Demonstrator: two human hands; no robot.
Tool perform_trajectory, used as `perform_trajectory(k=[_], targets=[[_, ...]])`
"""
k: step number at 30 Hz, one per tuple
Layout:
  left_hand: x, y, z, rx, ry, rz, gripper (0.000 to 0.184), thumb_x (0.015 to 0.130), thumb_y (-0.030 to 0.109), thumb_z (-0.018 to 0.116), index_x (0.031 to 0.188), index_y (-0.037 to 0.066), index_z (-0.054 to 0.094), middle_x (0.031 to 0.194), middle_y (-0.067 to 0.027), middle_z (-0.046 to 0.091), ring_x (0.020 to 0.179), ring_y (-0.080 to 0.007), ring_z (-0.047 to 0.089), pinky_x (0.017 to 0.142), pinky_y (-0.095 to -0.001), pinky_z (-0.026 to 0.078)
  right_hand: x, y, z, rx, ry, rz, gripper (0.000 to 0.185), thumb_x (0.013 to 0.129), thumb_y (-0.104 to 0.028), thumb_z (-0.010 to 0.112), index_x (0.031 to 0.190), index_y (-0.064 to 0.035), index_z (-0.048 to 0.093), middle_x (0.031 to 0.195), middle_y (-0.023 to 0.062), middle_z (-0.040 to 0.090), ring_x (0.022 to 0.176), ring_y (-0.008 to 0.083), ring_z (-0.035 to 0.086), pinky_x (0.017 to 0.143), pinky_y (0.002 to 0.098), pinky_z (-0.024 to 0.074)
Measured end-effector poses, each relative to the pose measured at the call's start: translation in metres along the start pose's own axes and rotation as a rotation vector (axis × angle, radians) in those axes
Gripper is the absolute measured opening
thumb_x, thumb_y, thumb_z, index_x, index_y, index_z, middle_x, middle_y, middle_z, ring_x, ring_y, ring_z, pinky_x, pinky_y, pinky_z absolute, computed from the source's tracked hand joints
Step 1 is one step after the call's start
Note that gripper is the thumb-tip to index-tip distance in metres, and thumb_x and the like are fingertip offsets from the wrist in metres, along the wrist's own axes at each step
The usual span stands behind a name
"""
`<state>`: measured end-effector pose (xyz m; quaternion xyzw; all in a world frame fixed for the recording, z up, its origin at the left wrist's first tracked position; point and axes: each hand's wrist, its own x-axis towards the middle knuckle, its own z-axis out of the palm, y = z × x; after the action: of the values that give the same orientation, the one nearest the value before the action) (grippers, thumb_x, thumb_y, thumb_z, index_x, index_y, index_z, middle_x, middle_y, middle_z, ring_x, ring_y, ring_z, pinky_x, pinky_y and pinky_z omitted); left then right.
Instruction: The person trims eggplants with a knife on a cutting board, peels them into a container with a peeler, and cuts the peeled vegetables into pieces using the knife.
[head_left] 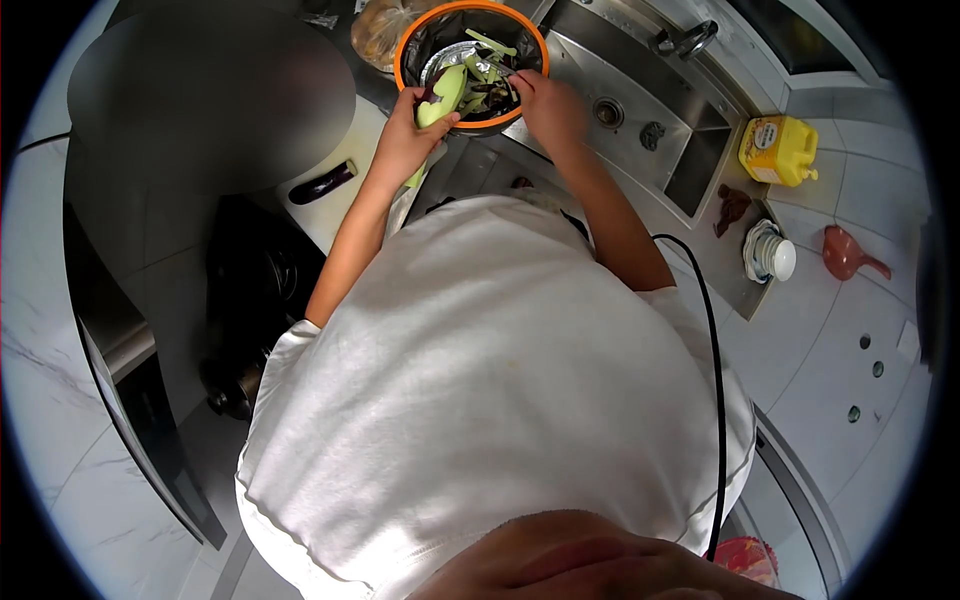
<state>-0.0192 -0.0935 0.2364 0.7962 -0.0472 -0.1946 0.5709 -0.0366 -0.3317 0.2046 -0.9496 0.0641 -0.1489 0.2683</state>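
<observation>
A partly peeled eggplant (443,97), pale green with some dark purple skin left, is gripped in my left hand (408,135) over the near left rim of a bin (402,82). The bin has an orange rim and a dark liner. My right hand (548,108), slightly blurred, is closed at the right rim around what looks like a peeler (514,77); its head is small and hard to make out. Strips of eggplant peel (490,42) lie inside the bin. Another eggplant (322,183), dark purple, rests on the white cutting board (345,215) at the left.
A steel sink (575,75) with a faucet (690,40) lies to the right. Beyond it stand a yellow jug (780,150), stacked white dishes (768,252) and a red ladle-like scoop (850,253). A plastic bag of food (378,35) sits behind the bin. A black cable (716,370) hangs at my right.
</observation>
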Motion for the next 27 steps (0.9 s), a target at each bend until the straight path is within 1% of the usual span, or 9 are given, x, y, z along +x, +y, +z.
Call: perform_trajectory(k=[3,9,11,14,19,21,22,24,27], targets=[[0.000,0.000,0.000,-0.005,0.036,0.065,0.046,0.093,0.020,0.083,0.119,0.001,0.050,0.087,-0.0045,0.065,0.063,-0.0099,0.059,0.055,-0.0263,0.049,-0.005,-0.006,-0.015,-0.002,-0.059,0.025,0.028,0.101,-0.041,0.065,0.103,-0.0162,0.077,0.078,0.0146,0.073,0.068,0.0372,0.070,0.057,0.0475,0.0545],[0.003,0.000,-0.002,-0.098,-0.022,-0.076,0.042,0.095,0.020,0.081,0.117,0.001,0.051,0.089,-0.0053,0.065,0.065,-0.0089,0.060,0.055,-0.0261,0.049,-0.012,-0.036,-0.023,0.227,-0.047,-0.059,0.027,0.101,-0.042,0.065,0.105,-0.0190,0.078,0.079,0.0137,0.073,0.069,0.0382,0.070,0.058,0.0470,0.0551],[-0.001,0.009,-0.005,-0.323,-0.089,-0.190,0.041,0.095,0.020,0.080,0.118,0.002,0.051,0.089,-0.0055,0.066,0.065,-0.0095,0.060,0.055,-0.0262,0.049,-0.011,-0.024,0.000,0.263,0.011,-0.081,0.028,0.101,-0.043,0.064,0.107,-0.0188,0.078,0.082,0.0135,0.074,0.071,0.0381,0.071,0.060,0.0467,0.0558],[-0.010,0.018,-0.008,-0.356,-0.066,-0.198,0.040,0.096,0.020,0.079,0.118,0.002,0.051,0.091,-0.0061,0.067,0.066,-0.0099,0.060,0.056,-0.0263,0.048,-0.001,0.006,0.008,0.129,-0.066,0.033,0.030,0.102,-0.042,0.065,0.111,-0.0167,0.078,0.086,0.0132,0.075,0.073,0.0375,0.071,0.063,0.0460,0.0555],[-0.002,0.000,-0.011,-0.273,-0.041,-0.172,0.046,0.096,0.016,0.078,0.128,-0.002,0.051,0.095,-0.0077,0.068,0.071,-0.0118,0.063,0.061,-0.0279,0.054,-0.004,-0.027,-0.038,0.040,-0.108,0.060,0.030,0.101,-0.044,0.065,0.109,-0.0177,0.078,0.085,0.0125,0.076,0.072,0.0360,0.072,0.060,0.0465,0.0558],[0.002,-0.004,-0.006,-0.263,-0.004,-0.120,0.055,0.095,0.012,0.078,0.139,-0.005,0.047,0.094,-0.0074,0.068,0.073,-0.0142,0.066,0.063,-0.0289,0.058,-0.009,-0.042,-0.044,0.145,-0.101,-0.118,0.029,0.100,-0.042,0.067,0.109,-0.0177,0.078,0.081,0.0107,0.075,0.068,0.0341,0.072,0.058,0.0452,0.0555],[0.002,0.000,-0.004,-0.264,-0.002,-0.120,0.055,0.095,0.012,0.078,0.139,-0.005,0.047,0.094,-0.0074,0.068,0.073,-0.0142,0.066,0.063,-0.0289,0.058,-0.012,-0.046,-0.040,0.145,-0.102,-0.119,0.029,0.100,-0.042,0.067,0.109,-0.0177,0.078,0.081,0.0107,0.075,0.068,0.0341,0.072,0.058,0.0452,0.0555],[0.001,0.005,-0.001,-0.300,0.003,-0.170,0.050,0.096,0.013,0.078,0.134,-0.004,0.052,0.091,-0.0059,0.067,0.071,-0.0130,0.066,0.058,-0.0280,0.056,-0.020,-0.053,-0.026,0.247,0.006,-0.311,0.027,0.099,-0.042,0.069,0.108,-0.0184,0.078,0.076,0.0100,0.074,0.064,0.0329,0.071,0.056,0.0440,0.0550],[-0.001,0.008,-0.008,-0.404,-0.122,-0.245,0.043,0.095,0.016,0.078,0.128,-0.003,0.057,0.092,-0.0051,0.067,0.069,-0.0117,0.065,0.055,-0.0273,0.055,-0.021,-0.046,-0.012,0.154,-0.023,-0.254,0.026,0.098,-0.040,0.070,0.110,-0.0186,0.078,0.078,0.0100,0.074,0.066,0.0326,0.072,0.056,0.0423,0.0551]])
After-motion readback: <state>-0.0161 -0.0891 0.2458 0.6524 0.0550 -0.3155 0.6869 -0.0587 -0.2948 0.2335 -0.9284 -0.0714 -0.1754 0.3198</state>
